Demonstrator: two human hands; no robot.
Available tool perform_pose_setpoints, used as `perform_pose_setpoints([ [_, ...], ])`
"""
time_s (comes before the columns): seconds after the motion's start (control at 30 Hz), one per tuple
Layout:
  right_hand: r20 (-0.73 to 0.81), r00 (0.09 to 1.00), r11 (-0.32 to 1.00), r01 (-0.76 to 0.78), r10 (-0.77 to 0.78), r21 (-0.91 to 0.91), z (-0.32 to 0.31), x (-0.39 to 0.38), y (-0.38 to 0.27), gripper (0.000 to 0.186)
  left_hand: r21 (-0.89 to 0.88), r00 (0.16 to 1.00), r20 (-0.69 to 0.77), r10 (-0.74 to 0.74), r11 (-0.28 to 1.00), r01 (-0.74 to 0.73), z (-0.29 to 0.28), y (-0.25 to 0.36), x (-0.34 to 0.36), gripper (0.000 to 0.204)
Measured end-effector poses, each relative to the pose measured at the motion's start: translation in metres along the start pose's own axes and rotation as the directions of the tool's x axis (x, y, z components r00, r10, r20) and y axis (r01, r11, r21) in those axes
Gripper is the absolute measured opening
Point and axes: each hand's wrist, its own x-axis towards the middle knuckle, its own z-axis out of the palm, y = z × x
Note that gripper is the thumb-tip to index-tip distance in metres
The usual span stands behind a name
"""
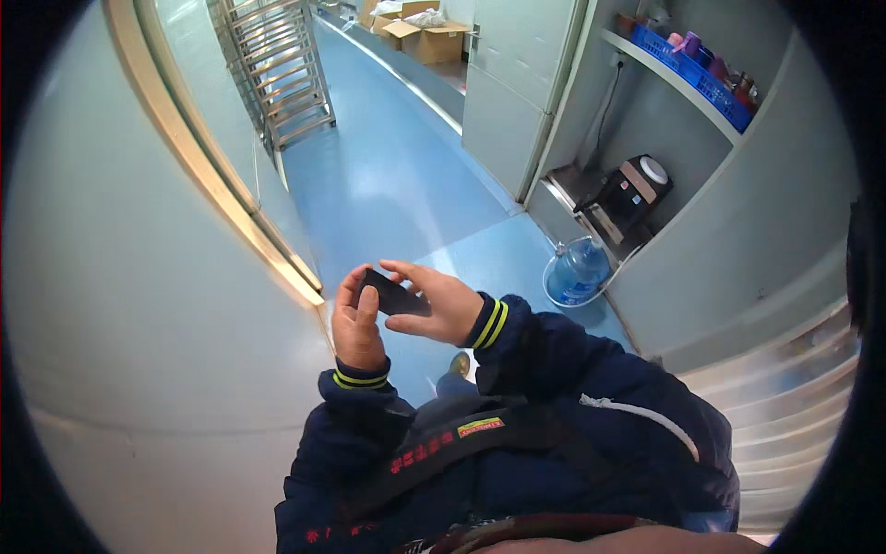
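A dark, flat, phone-like slab [395, 294] is held between my two hands in front of my body, tilted down to the right. My left hand [358, 323] closes on its left end, with the thumb on the near side and the fingers behind. At the other end, my right hand [436, 303] grips it, thumb below and fingers above. The slab's face is too dark to make out. Both my sleeves are dark navy with yellow-green stripes at the cuffs.
A metal rack [277, 69] stands far left on the blue floor [388, 194]. Cardboard boxes [429, 42] lie at the back. On the right are a blue water bottle [580, 270], a black water dispenser [637, 189] and a blue basket [692, 74] on a shelf. A wood-edged doorway [221, 208] runs along the left.
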Motion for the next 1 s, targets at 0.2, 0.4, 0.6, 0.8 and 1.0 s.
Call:
perform_pose_setpoints([
  [0.2, -0.339, 0.883, 0.913, 0.201, -0.326, -0.355, -0.008, 0.141, 0.105, 0.058, -0.308, 0.935, -0.256, -0.245, 0.938, 0.161, -0.066, -0.052, 0.188, 0.033],
  [0.4, 0.007, 0.98, 0.955, 0.194, -0.2, 0.224, 0.001, 0.217, 0.163, 0.024, -0.365, 0.883, -0.21, -0.42, 0.871, 0.328, -0.1, -0.087, 0.332, 0.037],
  [0.6, -0.054, 0.985, 0.958, 0.174, -0.166, 0.226, 0.08, 0.37, 0.3, 0.038, -0.338, 0.786, -0.267, -0.557, 0.818, 0.465, -0.282, -0.167, 0.512, 0.042],
  [0.8, -0.18, 0.983, 0.999, 0.027, -0.033, -0.041, 0.131, 0.507, 0.249, 0.047, -0.208, 0.757, -0.181, -0.628, 0.776, 0.595, -0.337, -0.093, 0.622, 0.045],
  [1.0, -0.312, 0.946, 0.982, 0.032, -0.091, -0.188, 0.107, 0.591, 0.272, 0.037, -0.234, 0.656, -0.089, -0.749, 0.656, 0.717, -0.36, -0.101, 0.729, 0.049],
])
